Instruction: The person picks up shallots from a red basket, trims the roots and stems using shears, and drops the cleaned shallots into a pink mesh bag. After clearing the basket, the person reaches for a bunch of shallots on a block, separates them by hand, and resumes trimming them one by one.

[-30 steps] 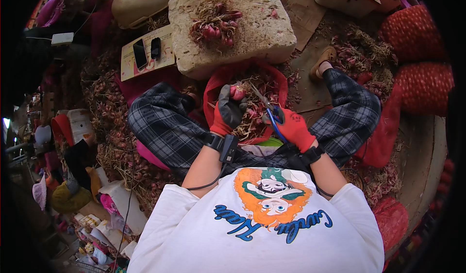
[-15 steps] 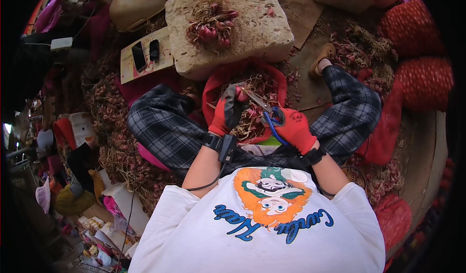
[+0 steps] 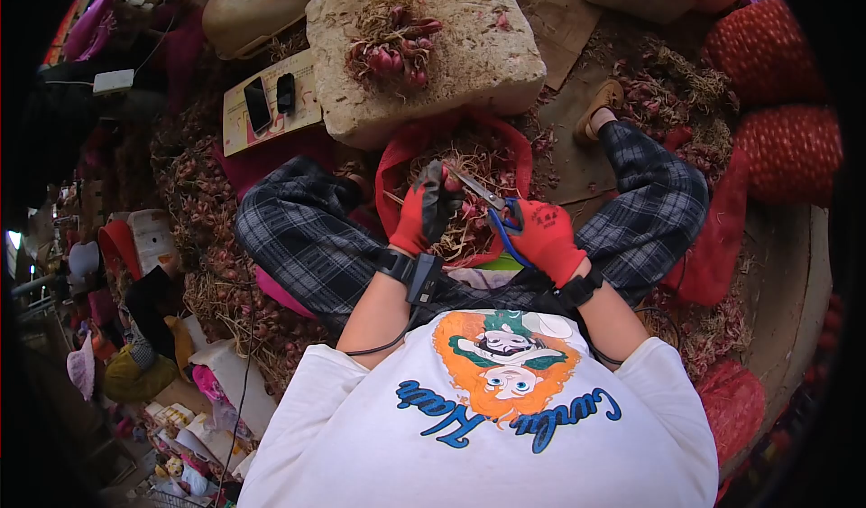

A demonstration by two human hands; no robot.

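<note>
In a red and dark-grey glove, my left hand [image 3: 424, 208] is closed on a shallot [image 3: 451, 183] whose purple-red bulb shows at the fingertips. My right hand [image 3: 543, 235], in a red glove, grips blue-handled scissors [image 3: 494, 199] by the handles. Their metal blades point up and left, close by the shallot in my left hand. Both hands are above a red mesh bag [image 3: 390, 161] lying open between my legs. Inside it are many shallots with dry roots and stalks [image 3: 469, 224].
A pale foam block [image 3: 496, 66] ahead carries a bunch of shallots [image 3: 392, 57]. Left of it, a phone [image 3: 258, 105] and a small black device [image 3: 286, 93] lie on a board [image 3: 236, 129]. Filled red net sacks [image 3: 767, 52] stand at right. Loose shallots [image 3: 203, 228] cover the floor.
My right hand and the scissors have shifted very slightly. The blades look closer together, and the shallot in my left hand has turned a little. The bunch on the block is unmoved.
</note>
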